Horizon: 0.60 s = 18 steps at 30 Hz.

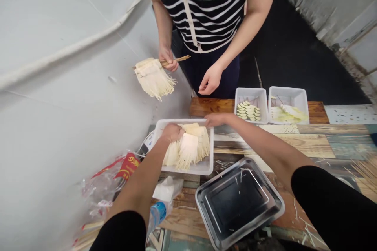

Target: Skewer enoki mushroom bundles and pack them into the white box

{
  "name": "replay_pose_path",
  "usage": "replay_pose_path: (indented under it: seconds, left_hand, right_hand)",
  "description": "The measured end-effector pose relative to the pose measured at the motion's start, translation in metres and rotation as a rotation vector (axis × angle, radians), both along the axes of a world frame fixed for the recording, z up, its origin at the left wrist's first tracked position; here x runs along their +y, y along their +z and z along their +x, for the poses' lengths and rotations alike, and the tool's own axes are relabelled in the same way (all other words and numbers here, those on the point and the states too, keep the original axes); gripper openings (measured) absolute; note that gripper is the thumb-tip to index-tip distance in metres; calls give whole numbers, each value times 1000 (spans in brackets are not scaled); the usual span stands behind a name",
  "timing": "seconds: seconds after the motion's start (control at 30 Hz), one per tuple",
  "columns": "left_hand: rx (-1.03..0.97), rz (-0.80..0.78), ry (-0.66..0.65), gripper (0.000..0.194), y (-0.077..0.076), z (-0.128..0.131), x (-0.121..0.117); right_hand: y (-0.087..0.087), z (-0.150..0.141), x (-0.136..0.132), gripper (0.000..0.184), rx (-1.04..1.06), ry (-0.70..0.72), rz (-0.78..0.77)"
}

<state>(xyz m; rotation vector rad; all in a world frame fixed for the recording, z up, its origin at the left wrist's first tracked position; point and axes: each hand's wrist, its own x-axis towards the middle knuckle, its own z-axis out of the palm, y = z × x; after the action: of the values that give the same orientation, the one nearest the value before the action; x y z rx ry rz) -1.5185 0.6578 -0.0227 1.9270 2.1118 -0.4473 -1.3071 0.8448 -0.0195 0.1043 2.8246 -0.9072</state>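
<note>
My left hand (172,132) reaches into a white plastic tub (211,168), its fingers curled at the upper end of the enoki mushroom skewers (188,147). Those skewers lie in overlapping flat bunches, fringed ends toward me; their sticks are mostly hidden. At the tub's far right corner, my right hand (216,119) grips the rim. Across the table, a co-worker in a striped top holds more enoki mushroom skewers (154,78) by their sticks in one hand (168,59). The co-worker's other hand (211,79) hangs with bent fingers, apart from the tub.
A steel tray (238,200) with pale scraps sits nearest me. Two clear tubs, one with green-edged slices (249,110), one with pale slices (290,113), stand far right. A water bottle (157,213), tissues (167,188) and plastic bags (106,182) lie left, beside the wall.
</note>
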Motion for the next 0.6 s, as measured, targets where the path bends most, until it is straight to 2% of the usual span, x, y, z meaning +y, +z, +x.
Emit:
replay_pose_path:
  seconds: [0.07,0.17,0.27,0.33,0.4,0.5,0.6]
  left_hand:
    - [0,35,37,27,-3,0,0]
    - [3,128,96,28,-5,5,1]
    - [3,246,160,29,3,13,-1]
    - [5,331,217,27,14,20,-9]
    - [15,430,307,26,26,32,-24]
    - [35,573,488,39,36,69,-59]
    - [28,645,647,48,25,129,-91]
  right_hand:
    - [15,4,-6,27,9,-43,44]
    - [29,1,-42,41,53,-97,105]
    - [26,-13,-87,71,63,-129,144]
    - [19,-25,-105,77,51,-148,162]
    - [13,-34,-112,75,40,-172,179]
    - [9,-38,-112,63,23,-212,210]
    - [7,-34,-111,52,0,-220,235]
